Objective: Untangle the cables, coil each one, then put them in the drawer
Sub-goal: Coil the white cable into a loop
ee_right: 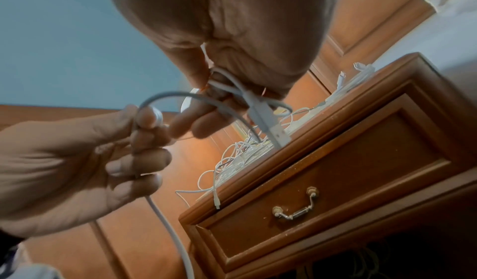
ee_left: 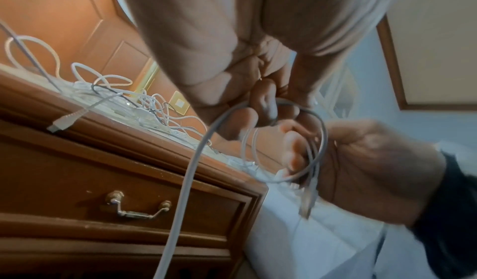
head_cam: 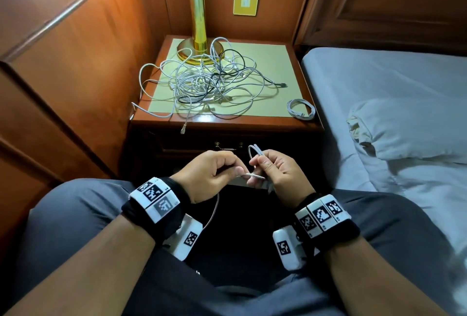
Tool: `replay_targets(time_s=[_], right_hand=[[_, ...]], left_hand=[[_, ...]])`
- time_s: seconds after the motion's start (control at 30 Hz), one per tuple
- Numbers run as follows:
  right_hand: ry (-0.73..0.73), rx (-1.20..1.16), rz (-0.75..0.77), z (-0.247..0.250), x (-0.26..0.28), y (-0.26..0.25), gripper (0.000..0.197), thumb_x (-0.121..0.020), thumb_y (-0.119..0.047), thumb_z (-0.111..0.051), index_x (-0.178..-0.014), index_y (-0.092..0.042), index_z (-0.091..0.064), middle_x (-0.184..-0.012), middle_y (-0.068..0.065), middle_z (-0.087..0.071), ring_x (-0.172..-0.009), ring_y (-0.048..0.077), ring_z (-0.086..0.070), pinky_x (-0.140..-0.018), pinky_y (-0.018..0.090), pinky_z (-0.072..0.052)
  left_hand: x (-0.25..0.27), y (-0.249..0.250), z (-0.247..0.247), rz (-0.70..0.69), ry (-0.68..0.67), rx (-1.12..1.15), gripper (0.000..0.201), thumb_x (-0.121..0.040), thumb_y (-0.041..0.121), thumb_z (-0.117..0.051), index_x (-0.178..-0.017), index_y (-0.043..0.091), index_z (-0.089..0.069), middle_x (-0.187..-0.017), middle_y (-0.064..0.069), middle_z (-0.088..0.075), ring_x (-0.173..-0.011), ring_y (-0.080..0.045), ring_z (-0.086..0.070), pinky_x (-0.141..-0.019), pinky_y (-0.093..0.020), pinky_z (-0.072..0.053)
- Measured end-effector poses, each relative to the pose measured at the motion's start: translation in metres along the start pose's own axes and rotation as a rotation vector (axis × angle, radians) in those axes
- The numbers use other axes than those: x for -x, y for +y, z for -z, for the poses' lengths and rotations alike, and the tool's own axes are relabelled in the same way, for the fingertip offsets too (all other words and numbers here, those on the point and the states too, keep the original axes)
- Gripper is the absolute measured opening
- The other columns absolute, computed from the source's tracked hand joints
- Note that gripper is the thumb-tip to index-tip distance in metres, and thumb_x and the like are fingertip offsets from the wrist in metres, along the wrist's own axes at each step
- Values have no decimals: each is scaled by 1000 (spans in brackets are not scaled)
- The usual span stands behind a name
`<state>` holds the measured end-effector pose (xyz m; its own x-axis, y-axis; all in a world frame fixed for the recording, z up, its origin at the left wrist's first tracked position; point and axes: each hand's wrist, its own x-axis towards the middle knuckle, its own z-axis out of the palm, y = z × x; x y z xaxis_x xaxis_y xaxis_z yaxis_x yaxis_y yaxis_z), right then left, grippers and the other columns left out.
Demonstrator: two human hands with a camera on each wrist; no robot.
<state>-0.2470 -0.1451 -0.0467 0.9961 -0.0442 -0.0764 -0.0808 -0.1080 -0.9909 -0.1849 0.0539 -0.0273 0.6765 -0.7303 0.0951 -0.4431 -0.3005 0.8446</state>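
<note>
A tangle of white and black cables point(head_cam: 209, 80) lies on the nightstand top point(head_cam: 278, 62). One coiled white cable point(head_cam: 301, 109) sits at its front right corner. Both hands hover above my lap in front of the closed drawer point(head_cam: 227, 147). My right hand point(head_cam: 275, 169) holds small loops of a white cable point(head_cam: 254, 151), its plug point(ee_right: 271, 126) sticking out below the fingers. My left hand point(head_cam: 214, 171) pinches the same cable's free length point(ee_left: 191, 171), which hangs down past the wrist.
A brass lamp base point(head_cam: 199, 50) stands at the back of the nightstand. A bed point(head_cam: 379, 88) with a pillow point(head_cam: 409, 131) lies to the right. Wooden panelling point(head_cam: 75, 62) closes the left side. The drawer has a metal handle point(ee_left: 139, 208). One plug point(head_cam: 183, 128) dangles over the front edge.
</note>
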Motion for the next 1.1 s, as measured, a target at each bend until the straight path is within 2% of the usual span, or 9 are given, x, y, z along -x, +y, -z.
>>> replay_targets(time_s=[0.13,0.27,0.33,0.43,0.57,0.63,0.73,0.93,1.1], right_hand=[[-65,-107,-105,-4,1,-3,26,-104,-14,-43,-88,-3,-61,-52,12,-58,-37,15,-40,-39,22,-34],[-90,-403,-248,-9,0,-5,28,-96,-26,-53,-76,-7,-58,-47,-1,-25,-39,10,-19,-43,22,-17],[-100,-507,-294,-9,2,-9,32,-98,-32,-53,-76,-9,-54,-49,-3,-21,-40,9,-14,-47,26,-13],[-168,-627,-283,-6,6,-16,26,-92,-31,-56,-71,-16,-54,-48,-8,-24,-40,7,-13,-47,26,-13],[-181,-725,-277,-8,7,-17,32,-96,-29,-51,-67,-19,-42,-52,-8,-25,-41,6,-17,-46,23,-24],[-120,-755,-303,-10,5,-18,29,-97,-27,-50,-71,-18,-40,-56,-6,-27,-42,7,-22,-46,24,-31],[-50,-806,-356,-9,3,-22,20,-90,-19,-51,-72,-13,-43,-64,2,-38,-43,10,-30,-46,25,-37],[-188,-729,-390,-11,2,-21,28,-98,-27,-44,-74,-13,-47,-52,-3,-28,-35,7,-22,-47,26,-38],[-198,-736,-402,-10,2,-20,42,-101,-37,-41,-65,-20,-28,-52,-4,-18,-35,8,-21,-43,25,-34]], left_hand=[[-1,2,1,-24,56,24,14,-98,13,-60,-97,14,-74,-90,6,-73,-88,-7,-68,-83,-21,-51],[-4,-8,-2,27,224,29,2,-95,20,-67,-95,22,-67,-84,8,-65,-69,-6,-57,-70,-25,-48],[-4,-11,-2,60,251,75,17,-88,28,-75,-101,24,-64,-88,4,-60,-64,-10,-50,-66,-21,-47],[-4,-14,-2,122,145,89,47,-74,39,-86,-113,26,-63,-104,5,-66,-76,-12,-63,-73,-25,-55],[-4,-19,-14,180,33,29,19,-86,30,-70,-104,29,-64,-91,5,-74,-83,-10,-70,-84,-43,-57],[-6,-16,-16,159,63,42,12,-92,21,-59,-103,26,-63,-82,4,-69,-64,-5,-63,-67,-35,-56],[-10,-7,-15,161,99,93,15,-102,9,-48,-108,12,-61,-73,5,-58,-46,4,-48,-49,-9,-37],[-9,-16,-18,116,108,-20,25,-104,13,-44,-90,31,-55,-74,8,-57,-63,-4,-50,-65,-26,-45],[-9,-14,-18,125,96,-26,18,-104,19,-47,-92,19,-60,-72,9,-57,-61,0,-51,-62,-26,-45]])
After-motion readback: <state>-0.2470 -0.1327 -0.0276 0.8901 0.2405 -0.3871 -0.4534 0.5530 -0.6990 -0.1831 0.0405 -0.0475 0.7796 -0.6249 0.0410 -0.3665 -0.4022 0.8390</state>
